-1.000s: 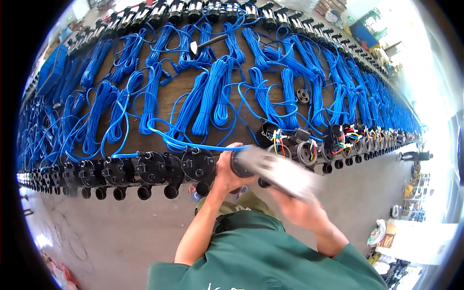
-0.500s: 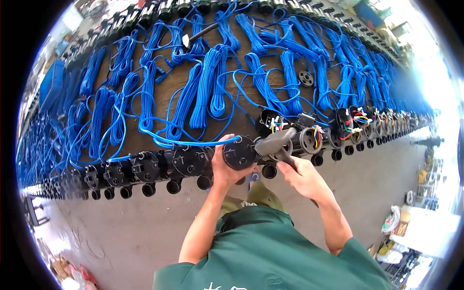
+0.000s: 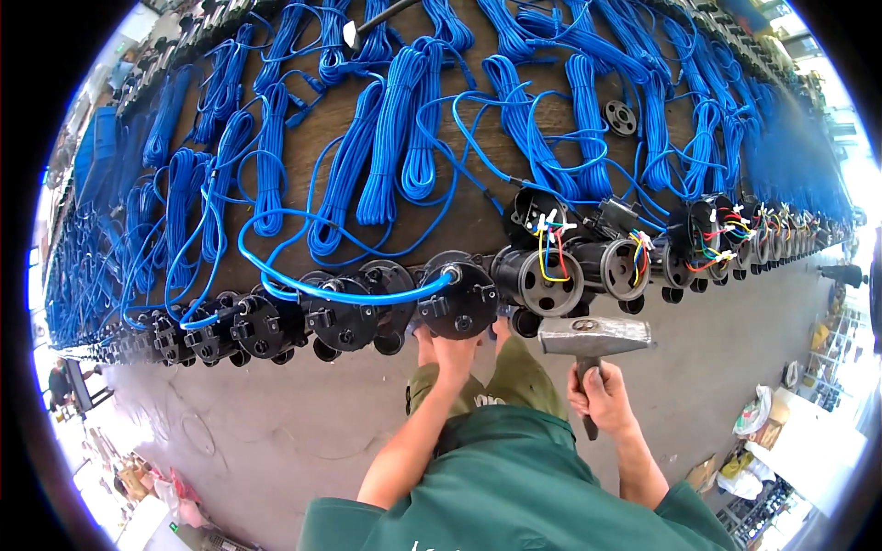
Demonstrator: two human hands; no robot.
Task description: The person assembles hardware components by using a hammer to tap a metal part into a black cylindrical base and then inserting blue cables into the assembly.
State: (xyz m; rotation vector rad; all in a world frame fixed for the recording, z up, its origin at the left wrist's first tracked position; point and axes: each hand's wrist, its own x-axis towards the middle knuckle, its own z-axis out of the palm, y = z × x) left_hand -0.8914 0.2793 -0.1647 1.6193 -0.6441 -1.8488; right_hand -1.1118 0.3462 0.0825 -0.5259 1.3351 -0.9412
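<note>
My right hand point(image 3: 602, 397) is closed round the handle of a hammer point(image 3: 595, 336) with a worn grey metal head. The hammer is held upright, on the near side of the row and apart from it. My left hand point(image 3: 455, 356) is beneath a black capped cylindrical housing point(image 3: 457, 301), and its fingers are hidden there. A bright blue cable point(image 3: 354, 297) leaves the cap of this housing and loops to the left. Just right of it lies an uncapped housing point(image 3: 542, 280) with coloured wires. A tilted black cap point(image 3: 531, 217) with wires and white connectors sits behind that one.
Bundled blue cables point(image 3: 390, 138) cover much of the brown tabletop point(image 3: 299, 174). The housings run along its near edge, capped on the left and uncapped with wires on the right. A round grey disc point(image 3: 620, 118) and another tool with a dark handle point(image 3: 381, 20) lie among the bundles.
The hammer has come away from the housing toward me and turned so its head lies crosswise. My left hand has slid from the cap's side to underneath. The view has shifted somewhat.
</note>
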